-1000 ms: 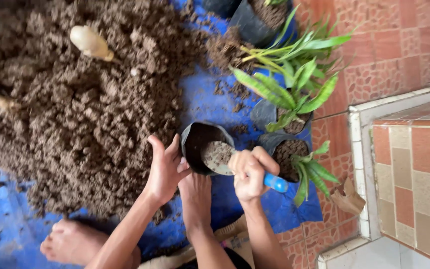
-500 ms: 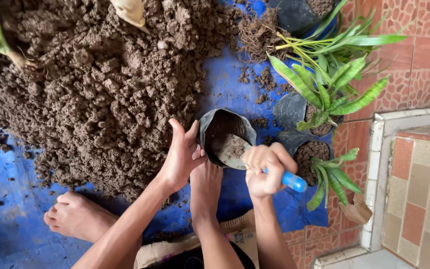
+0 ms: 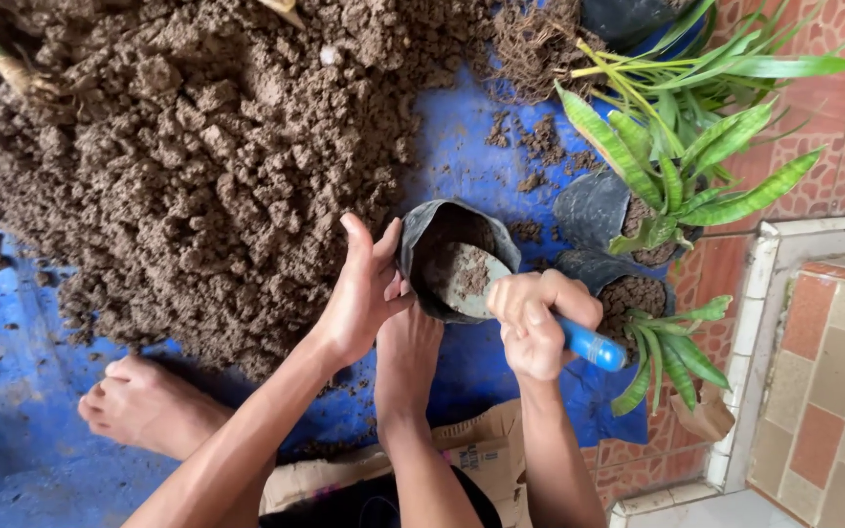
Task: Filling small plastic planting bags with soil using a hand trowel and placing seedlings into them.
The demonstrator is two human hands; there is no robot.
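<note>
A black plastic planting bag [image 3: 421, 233] stands open on the blue tarp [image 3: 462, 166], beside a big heap of brown soil [image 3: 198, 156]. My left hand [image 3: 364, 293] holds the bag's left side, thumb at the rim and fingers stretched upward. My right hand [image 3: 535, 328] grips the blue handle [image 3: 594, 344] of a small trowel. The trowel's blade [image 3: 466, 274], loaded with soil, reaches into the mouth of the bag.
Two black bags with green-leaved plants [image 3: 667, 186] [image 3: 662, 342] stand just right of the bag. My bare feet [image 3: 139, 406] [image 3: 408, 352] rest on the tarp. A tiled step [image 3: 814, 342] rises at the right, and cardboard [image 3: 481, 450] lies under my legs.
The view has shifted, so everything sits a little further right. The trowel blade has gone deeper into the bag's mouth. My left hand stays on the bag.
</note>
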